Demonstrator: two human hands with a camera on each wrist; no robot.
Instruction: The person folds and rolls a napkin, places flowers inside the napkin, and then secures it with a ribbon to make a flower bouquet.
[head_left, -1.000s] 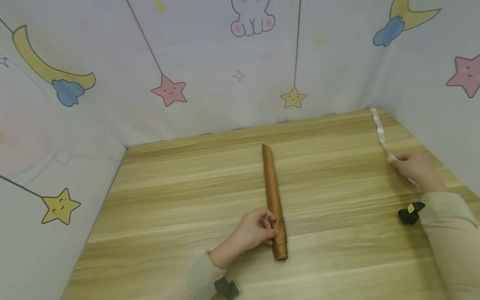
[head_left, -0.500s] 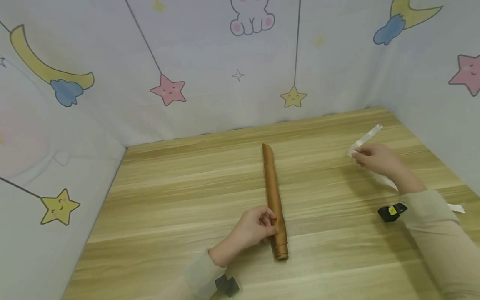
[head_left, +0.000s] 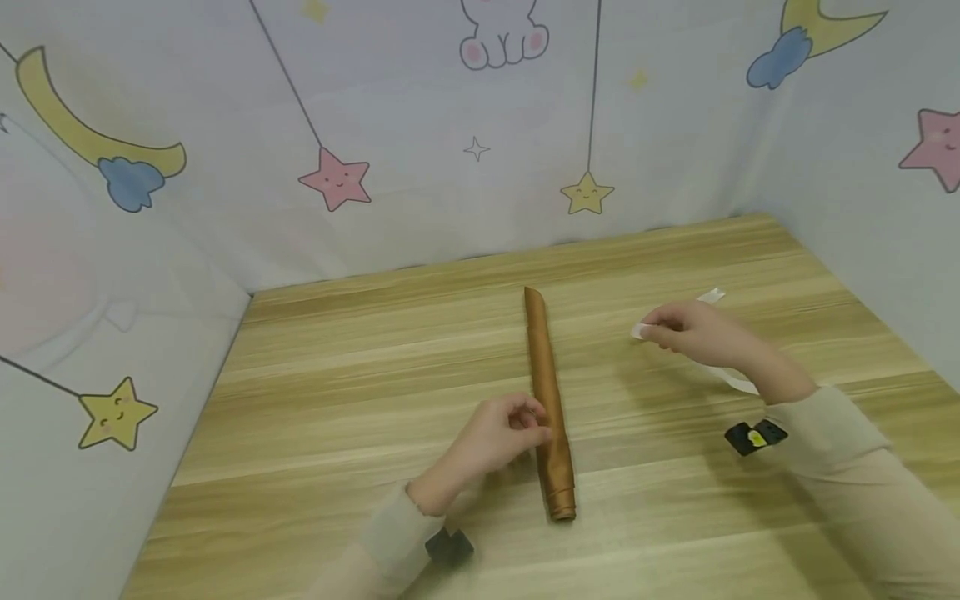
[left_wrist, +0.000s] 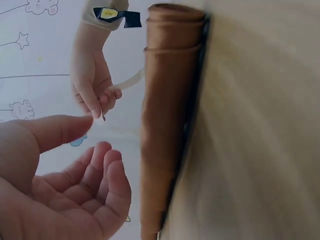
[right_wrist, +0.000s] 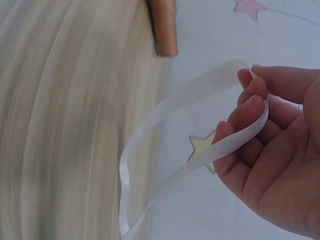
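A brown roll of satiny fabric (head_left: 551, 400) lies lengthwise on the table in the head view. My left hand (head_left: 498, 433) is just left of it, fingers loosely bent. Seen from the left wrist, a gap shows between that thumb and the fingertips, and the fabric roll (left_wrist: 170, 100) stands apart from them. To the right, over the table, my right hand (head_left: 701, 337) pinches a white ribbon (right_wrist: 200, 87) between thumb and forefinger. The ribbon loops away and trails back across the palm in the right wrist view. Part of it is hidden behind the hand in the head view.
The wood-grain table (head_left: 337, 400) is bounded at the back and sides by a pale cloth (head_left: 420, 167) printed with stars, moons and clouds. A black wrist device (head_left: 753, 435) hangs beneath the right sleeve, another (head_left: 450, 547) beneath the left.
My right hand has carried the ribbon leftward from the table's right side toward the fabric roll. My left hand has risen slightly and come off the roll.
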